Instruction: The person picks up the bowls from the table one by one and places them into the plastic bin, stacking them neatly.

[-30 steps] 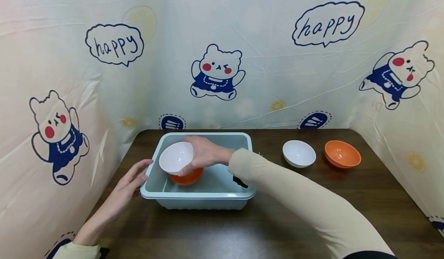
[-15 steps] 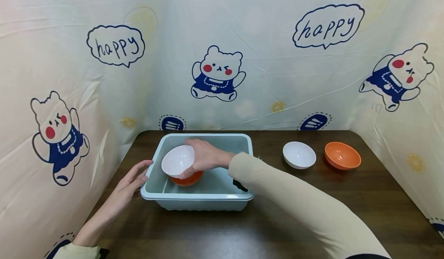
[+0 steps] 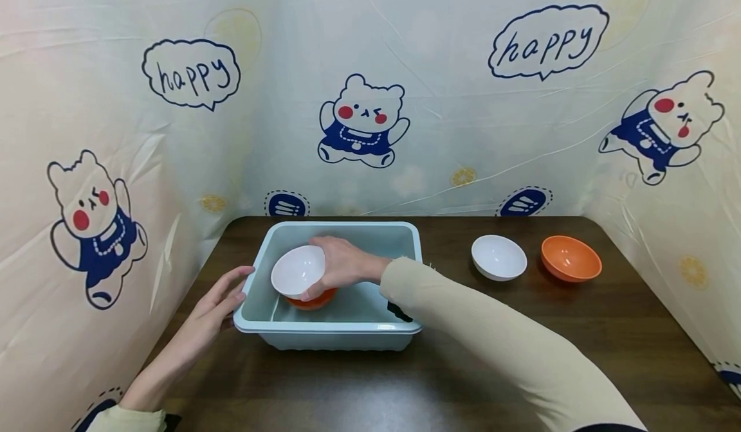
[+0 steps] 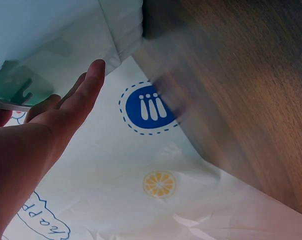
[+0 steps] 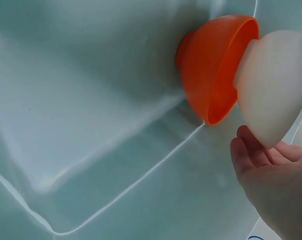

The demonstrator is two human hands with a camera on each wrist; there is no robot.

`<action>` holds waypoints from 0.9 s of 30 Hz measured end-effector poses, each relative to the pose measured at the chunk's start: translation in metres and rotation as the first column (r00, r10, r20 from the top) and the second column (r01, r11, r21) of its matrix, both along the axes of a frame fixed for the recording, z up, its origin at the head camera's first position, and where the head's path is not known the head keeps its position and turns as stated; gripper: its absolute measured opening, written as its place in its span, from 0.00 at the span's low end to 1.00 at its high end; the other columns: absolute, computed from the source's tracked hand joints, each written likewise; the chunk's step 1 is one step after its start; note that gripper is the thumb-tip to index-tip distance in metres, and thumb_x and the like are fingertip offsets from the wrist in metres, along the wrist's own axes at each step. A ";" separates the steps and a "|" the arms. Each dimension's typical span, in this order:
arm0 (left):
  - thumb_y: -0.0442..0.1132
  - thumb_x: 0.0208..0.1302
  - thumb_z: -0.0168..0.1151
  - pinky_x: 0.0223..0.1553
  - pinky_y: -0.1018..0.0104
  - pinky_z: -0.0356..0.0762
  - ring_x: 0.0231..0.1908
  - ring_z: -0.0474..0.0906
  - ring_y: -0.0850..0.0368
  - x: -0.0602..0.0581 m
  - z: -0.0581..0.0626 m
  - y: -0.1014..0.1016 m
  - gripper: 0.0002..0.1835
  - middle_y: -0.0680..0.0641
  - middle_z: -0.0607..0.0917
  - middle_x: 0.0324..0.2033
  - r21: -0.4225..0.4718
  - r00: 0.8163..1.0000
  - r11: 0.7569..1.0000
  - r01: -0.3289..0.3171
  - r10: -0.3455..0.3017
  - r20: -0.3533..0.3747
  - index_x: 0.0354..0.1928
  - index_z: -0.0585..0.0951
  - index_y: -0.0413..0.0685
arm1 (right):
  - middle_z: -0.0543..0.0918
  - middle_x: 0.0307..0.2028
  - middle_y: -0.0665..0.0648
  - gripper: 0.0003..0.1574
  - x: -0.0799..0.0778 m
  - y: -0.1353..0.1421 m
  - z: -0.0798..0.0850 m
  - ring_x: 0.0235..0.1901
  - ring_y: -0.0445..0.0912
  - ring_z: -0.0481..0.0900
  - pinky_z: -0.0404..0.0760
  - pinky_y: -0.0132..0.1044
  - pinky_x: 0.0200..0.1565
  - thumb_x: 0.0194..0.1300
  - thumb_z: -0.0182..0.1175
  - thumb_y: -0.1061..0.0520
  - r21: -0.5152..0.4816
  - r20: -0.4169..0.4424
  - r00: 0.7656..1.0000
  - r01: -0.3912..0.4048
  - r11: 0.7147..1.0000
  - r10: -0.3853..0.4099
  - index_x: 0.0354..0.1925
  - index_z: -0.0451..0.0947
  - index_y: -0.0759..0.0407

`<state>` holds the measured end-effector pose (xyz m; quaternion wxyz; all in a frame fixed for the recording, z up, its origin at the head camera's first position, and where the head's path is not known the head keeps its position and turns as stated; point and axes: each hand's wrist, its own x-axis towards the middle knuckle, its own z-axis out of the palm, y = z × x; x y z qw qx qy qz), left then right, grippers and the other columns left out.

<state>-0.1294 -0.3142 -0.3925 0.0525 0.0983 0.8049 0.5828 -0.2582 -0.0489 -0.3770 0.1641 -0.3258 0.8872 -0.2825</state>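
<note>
White bowl (image 3: 296, 272), gripped by R hand (image 3: 345, 263), may be tipped if freed off-ctr o/ orange bowl (image 5: 203, 70); basin (image 3: 336, 340) touched by straight-fingered L hand (image 3: 215, 300).

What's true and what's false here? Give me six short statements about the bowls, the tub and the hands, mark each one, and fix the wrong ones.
1. The right hand holds a white bowl. True.
2. That bowl is upside down. False: its opening faces up.
3. An orange bowl is in the tub, below the held bowl. True.
4. The left hand touches the tub from outside. True.
5. The left hand also holds a bowl. False: it holds none.
6. Both bowls outside the tub are white. False: the other white bowl and the other orange bowl are on the table.
</note>
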 end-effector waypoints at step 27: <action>0.44 0.87 0.43 0.48 0.65 0.81 0.61 0.75 0.63 0.001 0.003 -0.001 0.28 0.27 0.57 0.78 -0.041 1.000 0.999 -0.009 0.010 0.029 0.79 0.54 0.41 | 0.79 0.57 0.53 0.54 -0.009 -0.001 -0.007 0.54 0.45 0.75 0.78 0.39 0.56 0.54 0.79 0.37 0.023 -0.026 0.996 -0.090 0.996 0.090 0.70 0.69 0.57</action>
